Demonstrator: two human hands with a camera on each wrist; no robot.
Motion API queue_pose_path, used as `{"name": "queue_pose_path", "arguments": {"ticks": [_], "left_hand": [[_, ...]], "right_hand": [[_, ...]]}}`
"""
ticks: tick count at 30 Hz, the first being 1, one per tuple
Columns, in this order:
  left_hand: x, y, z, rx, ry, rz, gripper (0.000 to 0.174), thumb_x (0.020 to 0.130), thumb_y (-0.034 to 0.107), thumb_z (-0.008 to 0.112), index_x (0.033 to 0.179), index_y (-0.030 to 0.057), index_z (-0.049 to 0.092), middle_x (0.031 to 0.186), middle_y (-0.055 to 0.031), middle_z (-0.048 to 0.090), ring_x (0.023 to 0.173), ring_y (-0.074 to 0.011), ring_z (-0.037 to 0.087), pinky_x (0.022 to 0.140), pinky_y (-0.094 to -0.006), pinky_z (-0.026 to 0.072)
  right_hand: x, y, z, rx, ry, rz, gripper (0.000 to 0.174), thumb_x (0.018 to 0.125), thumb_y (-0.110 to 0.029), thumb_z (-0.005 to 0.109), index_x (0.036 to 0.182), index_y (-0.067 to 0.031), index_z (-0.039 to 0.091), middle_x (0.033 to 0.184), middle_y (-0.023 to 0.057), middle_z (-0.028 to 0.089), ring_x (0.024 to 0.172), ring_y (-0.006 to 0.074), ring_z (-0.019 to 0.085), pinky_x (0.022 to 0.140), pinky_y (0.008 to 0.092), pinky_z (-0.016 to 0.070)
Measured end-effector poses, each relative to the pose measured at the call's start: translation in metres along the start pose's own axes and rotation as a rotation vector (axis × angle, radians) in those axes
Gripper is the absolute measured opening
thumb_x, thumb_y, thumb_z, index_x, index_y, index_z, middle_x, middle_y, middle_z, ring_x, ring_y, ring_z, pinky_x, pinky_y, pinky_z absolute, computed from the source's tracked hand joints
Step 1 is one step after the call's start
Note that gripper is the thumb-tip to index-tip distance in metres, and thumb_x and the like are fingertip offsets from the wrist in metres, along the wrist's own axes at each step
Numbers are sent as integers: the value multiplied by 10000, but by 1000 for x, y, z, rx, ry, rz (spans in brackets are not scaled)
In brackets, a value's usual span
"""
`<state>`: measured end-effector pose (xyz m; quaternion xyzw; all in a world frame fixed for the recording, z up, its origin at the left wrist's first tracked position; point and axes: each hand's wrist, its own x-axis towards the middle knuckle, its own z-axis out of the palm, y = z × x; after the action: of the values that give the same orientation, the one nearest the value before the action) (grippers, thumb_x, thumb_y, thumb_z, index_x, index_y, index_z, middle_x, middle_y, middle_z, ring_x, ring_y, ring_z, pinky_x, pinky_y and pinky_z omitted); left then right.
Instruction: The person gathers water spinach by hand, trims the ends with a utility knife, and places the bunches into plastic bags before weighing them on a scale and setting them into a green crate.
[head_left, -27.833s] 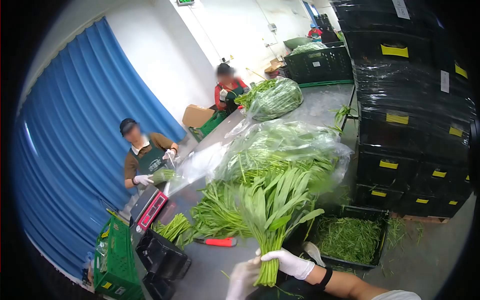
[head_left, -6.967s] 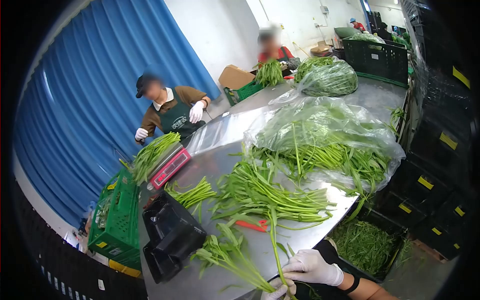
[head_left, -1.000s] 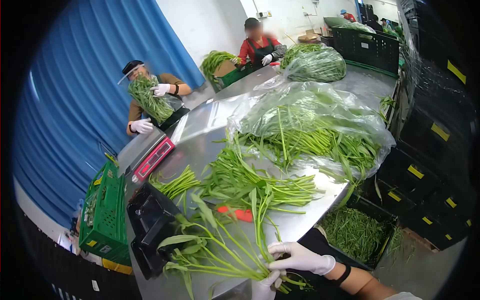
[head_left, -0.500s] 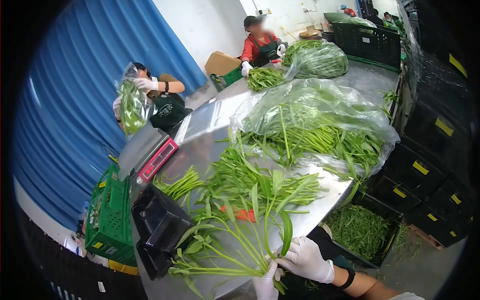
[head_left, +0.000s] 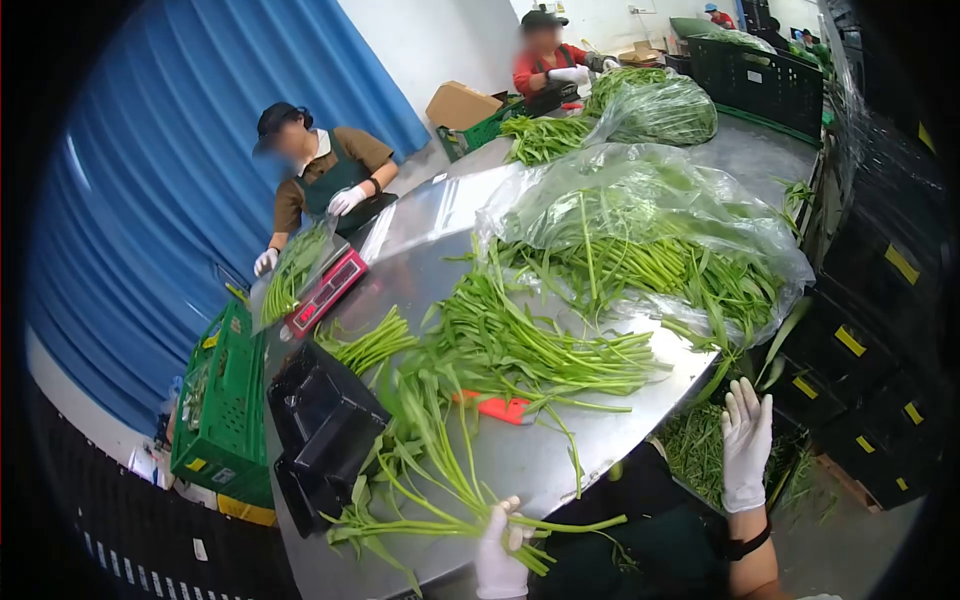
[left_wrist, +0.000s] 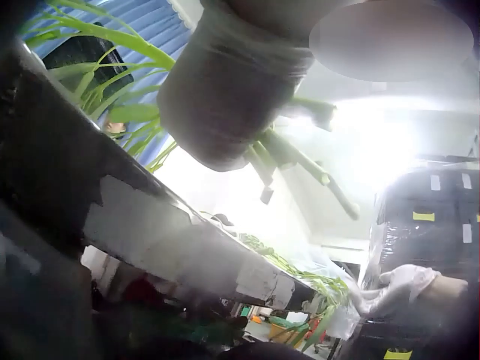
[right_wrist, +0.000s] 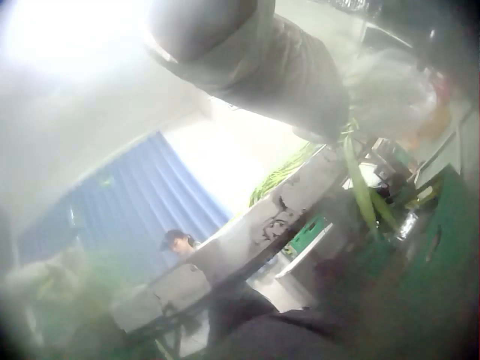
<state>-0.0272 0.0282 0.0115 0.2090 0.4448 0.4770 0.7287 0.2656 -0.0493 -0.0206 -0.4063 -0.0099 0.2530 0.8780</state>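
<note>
My left hand point(head_left: 500, 555) grips a loose bunch of water spinach point(head_left: 440, 480) near its cut stem ends, at the table's front edge. The leafy tops fan out leftward over the metal table point(head_left: 545, 455). In the left wrist view, cut stem ends point(left_wrist: 300, 161) stick out past the gloved left hand point(left_wrist: 225, 97). My right hand point(head_left: 746, 445) is raised off to the right, fingers straight and holding nothing, in front of a black crate of green trimmings point(head_left: 697, 450). A long single leaf point(head_left: 785, 345) shows just above its fingertips.
A heap of water spinach point(head_left: 540, 350) and an orange-red handle point(head_left: 505, 408) lie ahead. A black tray point(head_left: 325, 415) stands left, near a red scale point(head_left: 328, 290) bearing a bagged bunch. Stacked black crates point(head_left: 850, 340) rise at right. Two people work across the table.
My right hand has left the stems and swung right, its fingers straightening. The left hand keeps its grip. Across the table, a bagged bunch has been lowered onto the scale.
</note>
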Motion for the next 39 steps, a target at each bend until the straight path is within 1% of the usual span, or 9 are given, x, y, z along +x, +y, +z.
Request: {"name": "queue_pose_path", "arguments": {"ticks": [3, 7, 10, 14, 16, 20, 25, 28, 39], "left_hand": [[2, 0, 10, -24, -38, -5, 293, 939, 214, 551, 1110, -19, 600, 744, -20, 571, 623, -89, 524, 577, -212, 430], [-2, 2, 8, 12, -66, -17, 287, 940, 216, 551, 1115, -4, 605, 784, -22, 579, 676, -87, 540, 605, -214, 437], [-2, 2, 7, -29, 1, 8, 248, 946, 221, 541, 1068, 12, 596, 809, -25, 587, 718, -108, 546, 635, -258, 457], [-20, 5, 35, 33, 134, 35, 185, 959, 224, 509, 974, 49, 567, 779, -19, 565, 754, -143, 549, 708, -306, 468], [-23, -2, 24, -220, -131, 22, 150, 974, 211, 467, 923, 80, 517, 678, 7, 482, 727, -151, 517, 707, -313, 443], [-23, 8, 1, -429, -278, 183, 122, 972, 144, 438, 1060, 71, 480, 566, 36, 325, 511, -102, 353, 605, -257, 358], [-30, 11, 29, 84, 23, 548, 415, 937, 64, 468, 1326, -33, 359, 584, 26, 335, 521, -97, 384, 614, -268, 443], [-18, 6, 15, -118, -29, 223, 369, 933, 76, 476, 1278, -28, 399, 600, 23, 363, 561, -103, 419, 609, -286, 451], [0, -9, 7, 42, -24, 94, 268, 957, 122, 453, 1174, -33, 467, 657, -29, 478, 677, -179, 558, 685, -350, 522]], "right_hand": [[-31, 12, 1, -292, -237, 111, 449, 1003, -367, 358, 1257, -39, 529, 1169, 61, 583, 1043, 163, 531, 902, 286, 406], [-70, 16, 17, -762, -1049, -78, 368, 850, -65, 536, 1215, -25, 571, 1096, 94, 626, 991, 167, 559, 871, 295, 449], [-90, 29, 26, -716, -1084, 428, 238, 867, -107, 634, 1093, -44, 668, 825, 46, 682, 677, 102, 601, 665, 230, 489], [-107, 40, 45, -738, -1117, 283, 161, 876, -89, 627, 1012, -43, 700, 777, 39, 663, 665, 88, 601, 652, 231, 484], [-96, 51, 45, -710, -1357, 105, 184, 876, -215, 643, 961, -61, 696, 759, 63, 664, 672, 174, 631, 647, 270, 499], [-66, 52, 67, -1204, -989, -733, 214, 778, -299, 698, 817, -93, 657, 692, 88, 568, 644, 266, 567, 576, 375, 438], [-28, 56, 107, -1550, -739, -1043, 231, 744, -267, 697, 811, -57, 629, 735, 101, 551, 723, 255, 564, 605, 371, 442], [-9, 82, 103, -1708, -810, -1111, 202, 713, -229, 699, 734, -52, 603, 704, 101, 552, 693, 252, 568, 602, 361, 448], [-71, 71, 79, -1612, -895, -863, 249, 714, -277, 702, 674, -71, 568, 600, 94, 529, 525, 265, 560, 502, 359, 436]]}}
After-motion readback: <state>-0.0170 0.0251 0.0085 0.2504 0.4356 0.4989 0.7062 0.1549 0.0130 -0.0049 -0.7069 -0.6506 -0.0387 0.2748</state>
